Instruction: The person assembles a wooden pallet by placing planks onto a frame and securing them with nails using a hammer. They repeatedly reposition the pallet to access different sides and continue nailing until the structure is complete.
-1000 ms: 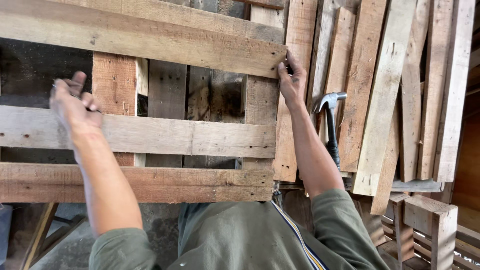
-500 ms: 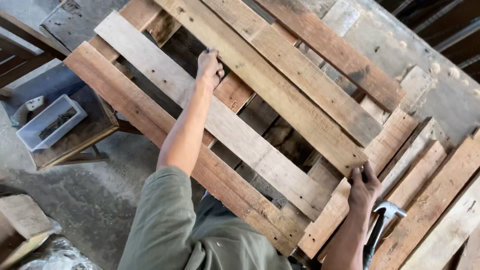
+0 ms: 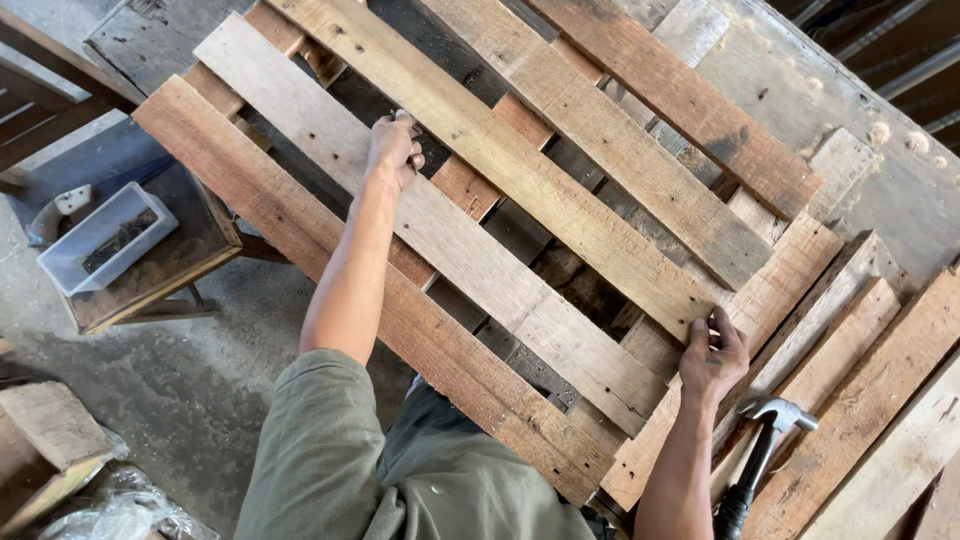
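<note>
Wooden pallet (image 3: 520, 250) sits tilted across the view, in front of the person and above the lap, held w/ both hands; can't tell what carries its underside. Left hand (image 3: 393, 148) is clamped over the upper edge of a pale slat (image 3: 470, 260) near the pallet's far-left part, fingers curled round it, thumb side up. Right hand (image 3: 712, 357) is closed on the end of a weathered slat (image 3: 560, 170) at the right side, fingers wrapped over the board end. Judgement: pallet looks heavy & stiff, nailed boards w/ gaps btwn them, so it should move as one rigid piece but swing awkwardly if gripped at one corner only. Wood is rough, dry, not slippery; splinters & old nail holes likely, so bare palms want a firm flat grip on slat edges, not fingertips. Best hold: two slats well apart, as now, hands spread wide for balance. Loose boards (image 3: 860, 400) lie stacked at right, just beside the pallet. A claw hammer (image 3: 765, 450) w/ black handle rests near the right forearm, head up. At left, a small low wooden surface (image 3: 190, 250) carries a grey plastic tray (image 3: 105, 235); concrete floor (image 3: 180, 390) below.
</note>
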